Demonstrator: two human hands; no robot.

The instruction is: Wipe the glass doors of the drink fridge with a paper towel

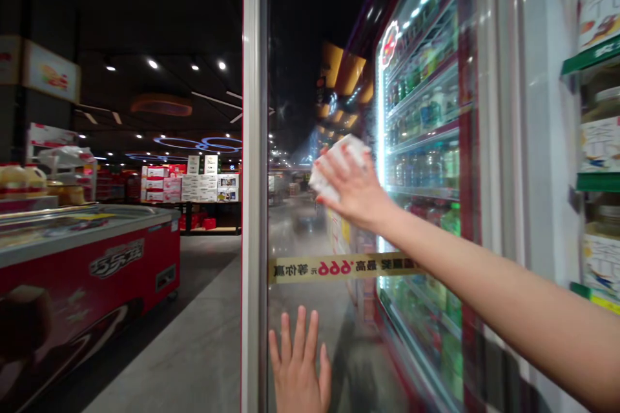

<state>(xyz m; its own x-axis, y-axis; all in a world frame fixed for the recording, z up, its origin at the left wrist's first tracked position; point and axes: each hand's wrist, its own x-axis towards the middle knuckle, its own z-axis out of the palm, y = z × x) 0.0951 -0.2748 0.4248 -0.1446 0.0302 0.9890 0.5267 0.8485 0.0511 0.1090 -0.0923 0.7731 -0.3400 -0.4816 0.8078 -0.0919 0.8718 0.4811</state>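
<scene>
A glass door (300, 226) of a drinks fridge stands swung open in front of me, with a pale metal frame and a yellow strip (339, 267) of mirrored lettering across it. My right hand (356, 190) reaches in from the right and holds a folded white cloth (325, 182) flat against the glass, fingers spread over it. Whether it is fabric or paper I cannot tell. Lower down, my left hand (301, 364) is open, its fingers spread and upright against the pane, with nothing in it. The yellow strip lies between the two hands.
At the far right, shelves hold labelled jars (600, 142). Lit shelves of bottles (426, 103) show in the glass. A red chest freezer (121, 271) stands left, and stacked boxes (198, 187) sit on a table behind it. Grey floor (194, 329) runs between freezer and door.
</scene>
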